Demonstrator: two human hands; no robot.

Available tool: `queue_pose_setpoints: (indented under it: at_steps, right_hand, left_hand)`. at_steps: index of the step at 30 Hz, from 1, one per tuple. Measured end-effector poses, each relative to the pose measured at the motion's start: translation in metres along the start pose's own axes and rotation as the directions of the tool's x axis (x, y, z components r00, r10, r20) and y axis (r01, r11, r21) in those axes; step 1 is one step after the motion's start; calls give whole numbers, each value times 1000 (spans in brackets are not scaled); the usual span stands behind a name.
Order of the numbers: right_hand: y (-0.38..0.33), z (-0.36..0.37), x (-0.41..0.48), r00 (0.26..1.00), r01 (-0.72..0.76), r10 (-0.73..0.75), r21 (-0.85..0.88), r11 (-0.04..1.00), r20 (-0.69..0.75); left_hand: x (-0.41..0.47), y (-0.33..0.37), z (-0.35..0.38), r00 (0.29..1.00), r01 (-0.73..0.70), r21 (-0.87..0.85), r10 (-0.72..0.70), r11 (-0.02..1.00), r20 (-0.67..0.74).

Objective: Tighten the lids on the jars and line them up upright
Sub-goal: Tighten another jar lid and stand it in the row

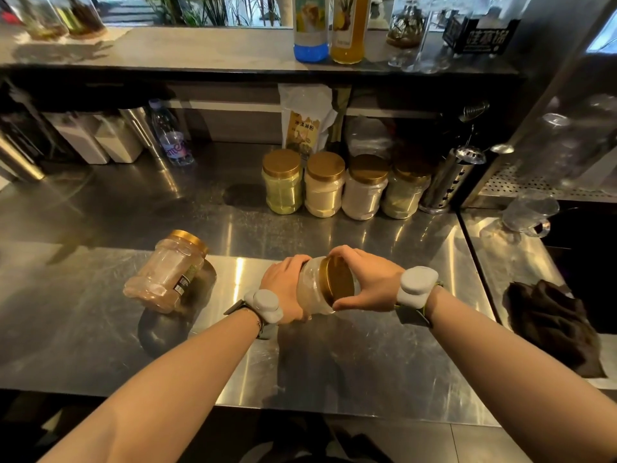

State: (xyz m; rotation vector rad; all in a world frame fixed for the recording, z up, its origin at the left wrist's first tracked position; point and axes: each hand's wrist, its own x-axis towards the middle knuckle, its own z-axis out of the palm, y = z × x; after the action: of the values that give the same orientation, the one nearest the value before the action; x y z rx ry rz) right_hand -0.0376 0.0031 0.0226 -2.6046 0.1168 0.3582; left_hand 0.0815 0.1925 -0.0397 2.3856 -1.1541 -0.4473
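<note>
I hold a clear plastic jar (312,289) on its side above the steel counter (367,345). My left hand (283,289) wraps its body. My right hand (367,279) grips its gold lid (335,279), which faces right. A second jar (165,272) with pinkish contents and a gold lid lies tilted on the counter to the left, touched by neither hand. Several gold-lidded jars (325,185) stand upright in a row at the back of the counter, side by side.
A perforated metal utensil holder (447,178) stands right of the jar row. A powder bag (305,125) hangs behind it. A water bottle (170,135) and white containers sit at back left. A glass mug (531,212) and a dark cloth (554,325) lie to the right.
</note>
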Motion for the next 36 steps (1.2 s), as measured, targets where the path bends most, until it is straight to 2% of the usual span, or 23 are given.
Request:
queue_pose_setpoints:
  at_steps: [5, 8, 16, 18, 20, 22, 24, 30, 36]
  right_hand:
    - [5, 2, -3, 994, -104, 105, -26, 994, 15]
    - [7, 7, -3, 991, -134, 133, -64, 989, -23]
    - [0, -2, -10, 936, -338, 338, 19, 941, -99]
    - [0, -7, -11, 954, -280, 286, 69, 957, -86]
    - [-2, -12, -13, 992, -96, 105, 113, 989, -72]
    - [-2, -17, -14, 996, 69, -64, 86, 994, -54]
    - [-2, -14, -15, 989, 135, -131, 64, 989, -61]
    - [-12, -8, -12, 979, 173, -165, 55, 983, -120]
    - [-32, -8, -24, 995, 30, -27, 31, 999, -96]
  left_hand:
    - [0, 5, 1, 1000, -25, 50, 24, 998, 5]
    - [-1, 8, 1, 999, -40, 47, 40, 998, -14]
    - [1, 24, -7, 998, -67, -36, 66, 997, -21]
    - [3, 25, -9, 999, -54, -87, 54, 995, 0]
    - [3, 26, -9, 998, -55, -101, 55, 993, 1]
    - [3, 25, -10, 1000, -29, -125, 30, 992, 0]
    - [-2, 21, -8, 1000, 3, -162, -3, 987, -5]
    - [-18, 15, -8, 998, 21, -165, -30, 986, -52]
    - [-33, 18, -13, 998, 15, -105, -22, 994, -64]
